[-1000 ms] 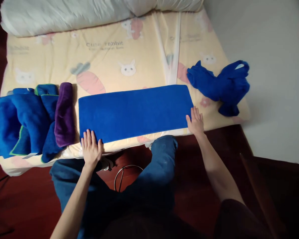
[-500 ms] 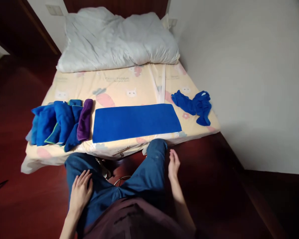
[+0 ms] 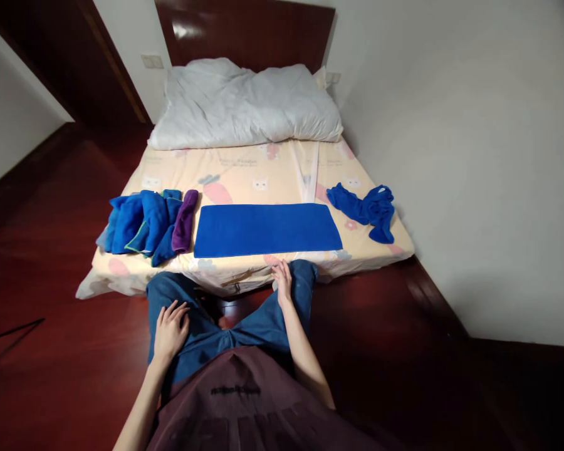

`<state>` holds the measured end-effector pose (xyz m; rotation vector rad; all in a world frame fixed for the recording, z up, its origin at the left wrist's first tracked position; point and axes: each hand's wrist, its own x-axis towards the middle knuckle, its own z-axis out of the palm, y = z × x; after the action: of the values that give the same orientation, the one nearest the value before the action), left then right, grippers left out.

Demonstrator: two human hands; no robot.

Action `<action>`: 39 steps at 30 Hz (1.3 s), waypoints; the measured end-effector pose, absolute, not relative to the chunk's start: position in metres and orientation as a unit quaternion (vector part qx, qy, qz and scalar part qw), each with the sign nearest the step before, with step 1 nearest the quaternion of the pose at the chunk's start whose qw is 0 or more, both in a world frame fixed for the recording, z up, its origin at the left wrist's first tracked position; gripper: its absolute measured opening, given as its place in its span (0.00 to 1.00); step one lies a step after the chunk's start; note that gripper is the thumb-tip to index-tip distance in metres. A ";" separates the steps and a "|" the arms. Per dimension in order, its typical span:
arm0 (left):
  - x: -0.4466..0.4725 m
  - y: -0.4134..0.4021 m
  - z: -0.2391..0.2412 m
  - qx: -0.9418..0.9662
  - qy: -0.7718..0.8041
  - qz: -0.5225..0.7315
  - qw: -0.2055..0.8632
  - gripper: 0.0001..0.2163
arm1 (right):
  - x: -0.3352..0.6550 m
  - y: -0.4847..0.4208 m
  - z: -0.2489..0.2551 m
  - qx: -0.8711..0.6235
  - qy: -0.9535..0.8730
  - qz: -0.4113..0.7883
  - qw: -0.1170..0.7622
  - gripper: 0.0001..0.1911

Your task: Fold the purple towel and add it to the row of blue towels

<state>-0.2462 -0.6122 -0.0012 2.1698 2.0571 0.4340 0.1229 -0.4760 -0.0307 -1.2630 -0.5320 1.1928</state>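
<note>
My left hand [image 3: 170, 331] rests on my left thigh, fingers spread and holding nothing. Over my right knee is my right hand [image 3: 282, 282], also with nothing in it and its fingers apart. Just beyond my knees a blue towel [image 3: 267, 229] lies flat on the bed, a wide strip parallel to the edge. To its left sits a heap of blue towels [image 3: 138, 222], some with green trim. A purple towel [image 3: 185, 220] lies rolled or bunched between heap and flat towel. On the right, a crumpled blue cloth [image 3: 364, 208] has a small white tag.
The bed's patterned sheet [image 3: 244, 166] hangs over the near edge. A large white pillow or quilt [image 3: 247, 106] lies against the dark headboard [image 3: 244, 31]. The wall [image 3: 474, 188] runs along the right. A thin black rod [image 3: 16, 329] shows at the lower left.
My right hand has moved from outside my right leg inward onto the knee. My left hand stays on the thigh. The view has tilted up and shifted left.
</note>
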 end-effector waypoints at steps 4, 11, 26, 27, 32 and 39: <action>-0.248 -0.611 -0.005 0.724 0.674 0.138 0.046 0.19 | 0.123 -0.466 -0.033 -0.538 -0.202 0.553 0.604 0.41; -0.247 -0.609 -0.003 0.731 0.669 0.126 0.042 0.18 | 0.109 -0.449 -0.042 -0.543 -0.265 0.554 0.572 0.42; -0.177 -0.535 0.045 0.726 0.610 0.116 0.294 0.20 | 0.088 -0.403 -0.060 -0.553 -0.024 0.453 0.699 0.30; -0.166 -0.516 0.055 0.732 0.595 0.113 0.312 0.20 | 0.087 -0.400 -0.061 -0.558 -0.022 0.444 0.701 0.30; -0.108 -0.378 0.088 0.788 0.522 0.105 0.309 0.19 | 0.085 -0.391 -0.060 -0.574 -0.039 0.427 0.697 0.32; -0.019 -0.152 0.064 0.853 0.494 -0.011 0.168 0.22 | 0.090 -0.394 -0.057 -0.608 -0.040 0.435 0.663 0.29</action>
<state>-0.0192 -0.1520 0.0643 2.4265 1.4052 -0.0301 0.0904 -0.3938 -0.0568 -1.3742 -0.0897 0.9833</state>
